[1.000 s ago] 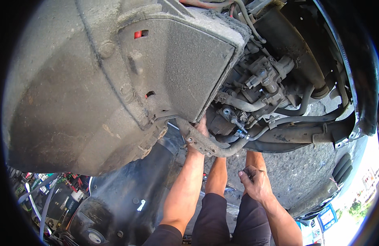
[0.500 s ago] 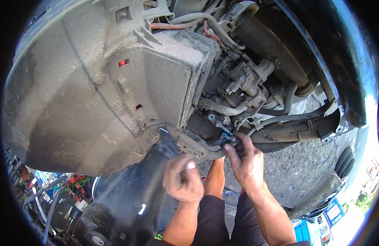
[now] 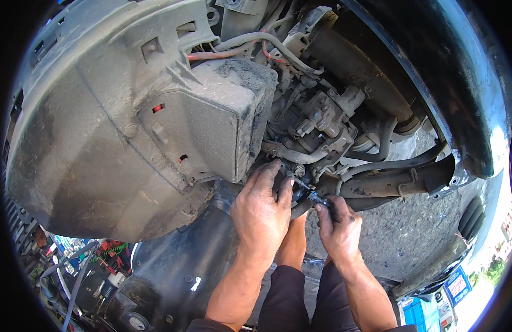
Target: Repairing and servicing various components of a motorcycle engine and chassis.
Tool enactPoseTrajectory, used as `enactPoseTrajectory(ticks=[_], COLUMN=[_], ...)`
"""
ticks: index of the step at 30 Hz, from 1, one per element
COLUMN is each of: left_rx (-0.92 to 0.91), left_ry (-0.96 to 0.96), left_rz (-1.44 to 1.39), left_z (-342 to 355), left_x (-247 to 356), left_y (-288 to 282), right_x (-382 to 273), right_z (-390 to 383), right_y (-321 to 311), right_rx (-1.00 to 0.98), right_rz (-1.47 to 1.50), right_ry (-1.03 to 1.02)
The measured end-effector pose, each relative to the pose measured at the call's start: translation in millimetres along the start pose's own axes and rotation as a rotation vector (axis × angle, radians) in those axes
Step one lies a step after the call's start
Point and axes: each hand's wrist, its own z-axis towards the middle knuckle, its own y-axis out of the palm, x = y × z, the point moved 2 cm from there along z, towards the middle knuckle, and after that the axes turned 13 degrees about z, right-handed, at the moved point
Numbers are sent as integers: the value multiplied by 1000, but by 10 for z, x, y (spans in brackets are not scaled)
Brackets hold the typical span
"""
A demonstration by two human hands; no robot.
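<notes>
Two bare hands work side by side under the raised vehicle. The left hand [image 3: 260,207] has its fingers curled up and over a short dark hose [image 3: 301,206] where it meets the grimy engine block [image 3: 322,124]; its fingertips press into the metal at about twelve o'clock from the knuckles, and whether they clamp the hose fully I cannot tell. The right hand [image 3: 340,228], just beside it at three o'clock, pinches a small dark tool [image 3: 316,196] between thumb and forefinger; the tool's tip points toward ten o'clock, at the same hose end. Both hands are smeared with black grease; two forearms rise from six o'clock.

Outward from there: one large dusty grey plastic undertray [image 3: 128,138] fills the nine-to-eleven o'clock side; two red marks show on it. At least two long rubber hoses [image 3: 394,163] run off toward three o'clock; one black fender edge [image 3: 460,83] arcs from one to four o'clock. Cracked asphalt [image 3: 411,232] lies beyond at four o'clock.
</notes>
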Motion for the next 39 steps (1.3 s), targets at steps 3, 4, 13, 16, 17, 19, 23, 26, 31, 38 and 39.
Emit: enactPoseTrajectory(ticks=[3, 4, 13, 16, 17, 19, 23, 26, 31, 38, 39], left_rx=[10, 9, -170, -157, -160, -164, -187, -191, -255, -287, -258], left_ry=[32, 34, -71, -27, -41, -55, -77, -66, -109, -182, -163], left_rz=[-2, 2, 7, -18, -33, -50, -35, -21, -14, -53, -81], left_z=[30, 32, 120, 118, 116, 115, 110, 125, 157, 136, 133], left_x=[-37, -41, -55, -90, -98, -91, -98, -82, -13, -10, -15], left_y=[21, 17, -44, -37, -27, -27, -10, -28, -100, -50, -51], right_x=[-3, -7, -13, -1, -7, -26, -57, -50, -115, -145, -173], right_z=[-15, -18, 15, 21, 20, 18, 13, 100, 172, 246, 260], right_y=[10, 26, 67, 50, 48, 54, 77, 80, 60, -14, -24], right_rx=[26, 28, 17, 9, 12, 16, 32, -19, -74, -183, -202], right_rz=[39, 43, 40, 76, 77, 75, 130, 126, 210, 28, -16], right_ry=[-15, -13, 58, 26, 32, 39, 149, 122, 153, 90, 65])
